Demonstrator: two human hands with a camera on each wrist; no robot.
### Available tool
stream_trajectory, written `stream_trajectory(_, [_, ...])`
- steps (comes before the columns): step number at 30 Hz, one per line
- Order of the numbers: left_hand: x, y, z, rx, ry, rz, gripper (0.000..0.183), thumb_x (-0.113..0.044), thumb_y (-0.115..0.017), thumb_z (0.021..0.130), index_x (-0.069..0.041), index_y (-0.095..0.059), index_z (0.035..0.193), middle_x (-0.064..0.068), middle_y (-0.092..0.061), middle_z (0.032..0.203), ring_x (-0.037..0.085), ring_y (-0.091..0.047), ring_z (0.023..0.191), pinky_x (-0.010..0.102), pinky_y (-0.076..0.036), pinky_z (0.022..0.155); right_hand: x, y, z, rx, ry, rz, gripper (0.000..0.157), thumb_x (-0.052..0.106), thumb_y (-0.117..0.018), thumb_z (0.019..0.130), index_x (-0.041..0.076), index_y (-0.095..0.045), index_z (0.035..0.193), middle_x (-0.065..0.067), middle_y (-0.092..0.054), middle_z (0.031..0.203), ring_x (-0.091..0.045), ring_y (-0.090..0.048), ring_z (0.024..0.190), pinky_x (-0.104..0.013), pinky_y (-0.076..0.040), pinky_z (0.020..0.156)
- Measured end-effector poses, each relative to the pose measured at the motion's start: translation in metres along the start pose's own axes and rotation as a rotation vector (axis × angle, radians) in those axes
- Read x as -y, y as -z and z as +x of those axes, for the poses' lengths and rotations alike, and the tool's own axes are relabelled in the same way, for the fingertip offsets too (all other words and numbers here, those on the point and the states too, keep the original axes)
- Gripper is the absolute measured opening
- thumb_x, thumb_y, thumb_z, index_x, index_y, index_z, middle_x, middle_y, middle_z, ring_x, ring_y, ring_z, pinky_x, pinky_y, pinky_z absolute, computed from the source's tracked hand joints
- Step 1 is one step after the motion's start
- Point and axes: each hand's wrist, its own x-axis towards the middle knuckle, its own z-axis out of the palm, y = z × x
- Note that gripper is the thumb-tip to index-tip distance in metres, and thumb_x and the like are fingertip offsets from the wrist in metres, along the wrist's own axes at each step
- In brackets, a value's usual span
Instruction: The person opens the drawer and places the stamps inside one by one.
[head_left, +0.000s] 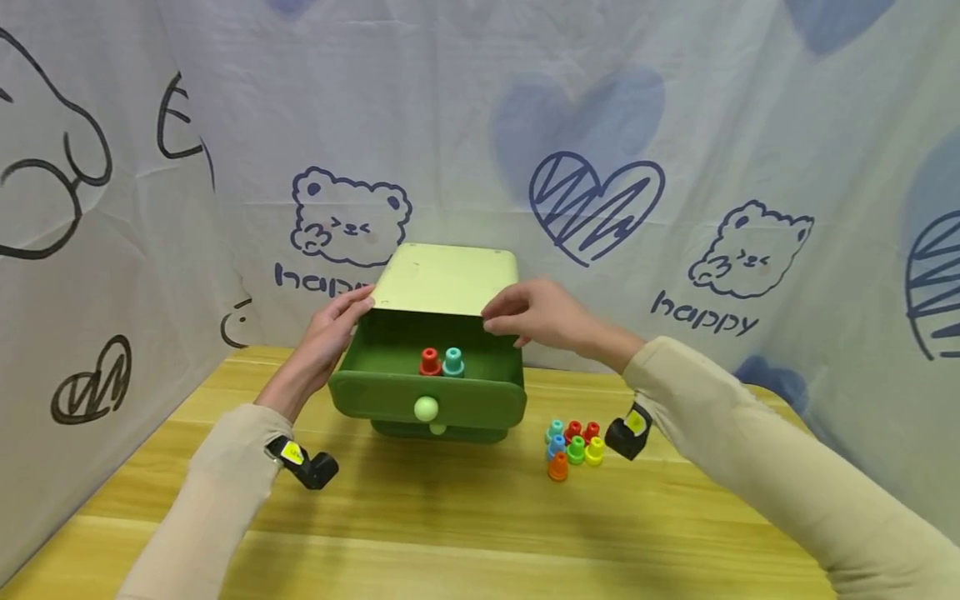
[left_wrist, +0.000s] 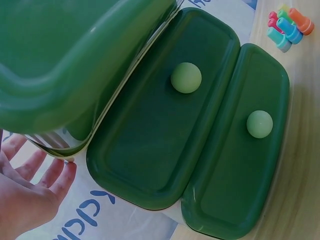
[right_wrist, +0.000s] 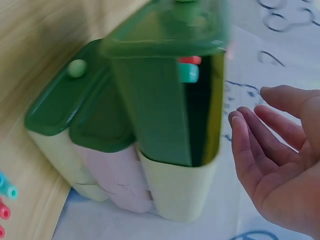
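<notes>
A small drawer cabinet (head_left: 450, 279) with a pale yellow-green top stands on the table, its green top drawer (head_left: 360, 396) pulled out. Inside that drawer a red peg (head_left: 430, 363) and a teal peg (head_left: 453, 363) stand upright side by side. My left hand (head_left: 326, 337) rests at the cabinet's left side near the top edge, fingers extended along it in the left wrist view. My right hand (head_left: 536, 312) hovers by the front right corner of the top, fingers loosely bent; the right wrist view shows nothing between them. Two lower drawers (left_wrist: 150, 120) with round knobs are closed.
Several coloured pegs (head_left: 575, 451), among them red, blue, green, yellow and orange ones, stand grouped on the wooden table (head_left: 465, 508) to the right of the cabinet. A white printed cloth (head_left: 450, 125) hangs behind and along the sides.
</notes>
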Motion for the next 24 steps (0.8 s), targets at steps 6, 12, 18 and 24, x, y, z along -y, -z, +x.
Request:
stream_trajectory(6, [-0.001, -0.001, 0.001, 0.004, -0.001, -0.004, 0.058, -0.035, -0.047, 0.102, -0.01, -0.031, 0.152, 0.009, -0.025, 0.157, 0.026, -0.027, 0.139, 0.042, -0.027, 0.112, -0.007, 0.019, -0.021, -0.098, 0.003, 0.129, 0.025, 0.013, -0.065, 0.093, -0.002, -0.068, 0.113, -0.014, -0.069, 0.109, -0.026, -0.063, 0.098, -0.034, -0.056, 0.074])
stream_trajectory(12, [0.0, 0.001, -0.001, 0.001, 0.002, -0.007, 0.058, -0.035, -0.046, 0.102, -0.011, -0.03, 0.152, 0.009, -0.025, 0.157, 0.027, -0.029, 0.138, 0.042, -0.03, 0.11, -0.03, 0.02, -0.039, -0.149, -0.031, 0.186, 0.025, 0.015, -0.065, 0.093, -0.002, -0.069, 0.111, -0.012, -0.068, 0.108, -0.024, -0.061, 0.097, -0.034, -0.055, 0.076])
stream_trajectory(18, [0.002, 0.002, -0.002, -0.008, 0.003, 0.003, 0.06, -0.037, -0.047, 0.102, -0.009, -0.031, 0.152, 0.009, -0.025, 0.156, 0.026, -0.028, 0.139, 0.042, -0.028, 0.111, -0.066, 0.008, -0.054, -0.167, -0.091, 0.232, 0.029, 0.017, -0.063, 0.096, -0.004, -0.067, 0.115, -0.013, -0.068, 0.111, -0.025, -0.061, 0.1, -0.035, -0.055, 0.079])
stream_trajectory(24, [0.002, 0.0, 0.002, -0.02, -0.008, 0.041, 0.061, -0.041, -0.05, 0.1, -0.009, -0.034, 0.15, 0.009, -0.029, 0.155, 0.024, -0.034, 0.132, 0.039, -0.03, 0.109, -0.102, -0.019, -0.069, -0.148, -0.186, 0.213, 0.026, 0.018, -0.063, 0.095, -0.002, -0.068, 0.112, -0.012, -0.068, 0.107, -0.022, -0.063, 0.091, -0.036, -0.055, 0.077])
